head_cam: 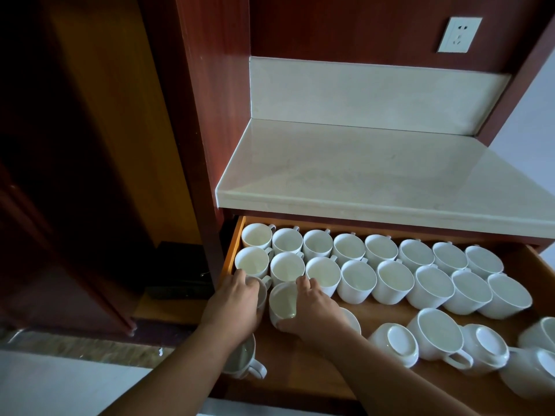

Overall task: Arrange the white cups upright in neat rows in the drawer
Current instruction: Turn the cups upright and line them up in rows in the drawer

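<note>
An open wooden drawer (232, 250) holds two neat rows of upright white cups (357, 280) along its back. My left hand (234, 301) grips a white cup (262, 291) at the left end of a third row. My right hand (312, 310) wraps around another upright cup (282, 301) beside it. Loose cups lie at the front right; some are upside down (402, 343), one stands upright (440, 336). One more cup (243, 360) sits under my left forearm, at the drawer's front left.
A pale stone countertop (375, 172) overhangs the drawer's back. A red-brown cabinet panel (207, 115) stands to the left, with a dark open space beyond it. A wall socket (459, 34) sits above the counter. Bare drawer floor (312, 367) shows at the front middle.
</note>
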The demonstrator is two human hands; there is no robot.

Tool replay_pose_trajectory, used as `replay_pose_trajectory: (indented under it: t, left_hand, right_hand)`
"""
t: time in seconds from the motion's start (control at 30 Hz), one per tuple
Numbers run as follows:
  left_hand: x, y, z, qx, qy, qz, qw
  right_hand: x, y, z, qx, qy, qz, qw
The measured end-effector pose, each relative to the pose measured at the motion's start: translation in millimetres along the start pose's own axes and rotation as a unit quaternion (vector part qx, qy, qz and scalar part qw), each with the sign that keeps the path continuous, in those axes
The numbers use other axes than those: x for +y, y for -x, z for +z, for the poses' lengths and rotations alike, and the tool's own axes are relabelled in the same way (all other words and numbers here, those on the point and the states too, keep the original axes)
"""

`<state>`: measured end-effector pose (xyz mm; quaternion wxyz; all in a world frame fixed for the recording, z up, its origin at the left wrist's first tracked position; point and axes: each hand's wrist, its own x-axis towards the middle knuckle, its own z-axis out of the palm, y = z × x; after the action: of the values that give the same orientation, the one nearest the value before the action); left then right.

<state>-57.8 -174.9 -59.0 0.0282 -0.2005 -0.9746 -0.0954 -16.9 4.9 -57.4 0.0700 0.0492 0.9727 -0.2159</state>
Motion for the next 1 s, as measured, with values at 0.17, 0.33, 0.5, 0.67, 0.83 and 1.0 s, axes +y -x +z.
replay_pose_trajectory:
  t: [0.17, 0.33, 0.5, 0.67, 0.83, 1.0]
  left_hand:
    - [0.8, 0.4, -2.0, -0.009, 0.007, -0.001, 1.0]
    - [3.1, 3.1, -18.8, -0.008, 0.035, 0.019, 0.999]
    - [6.4, 16.2, -48.3, -0.074, 0.029, 0.036, 0.996]
    - [12.0, 29.6, -45.8, -0.223, -0.064, 0.041, 0.972]
    - [12.2, 29.6, -44.4, -0.247, -0.098, 0.067, 0.962]
    - [10.6, 33.8, -45.1, -0.246, -0.087, 0.053, 0.964]
  right_hand:
    - [0.8, 2.5, 2.1, 0.011, 0.006, -0.002, 1.0]
    - [3.4, 3.9, -9.3, -0.013, 0.013, -0.013, 1.0]
    - [26.5, 5.7, -54.8, -0.048, 0.028, -0.011, 0.998]
    - [48.3, 17.5, -63.5, -0.145, 0.139, -0.042, 0.979]
    - [56.0, 26.3, -45.0, -0.142, 0.184, -0.058, 0.971]
    - [59.6, 25.9, -42.2, -0.128, 0.17, -0.061, 0.975]
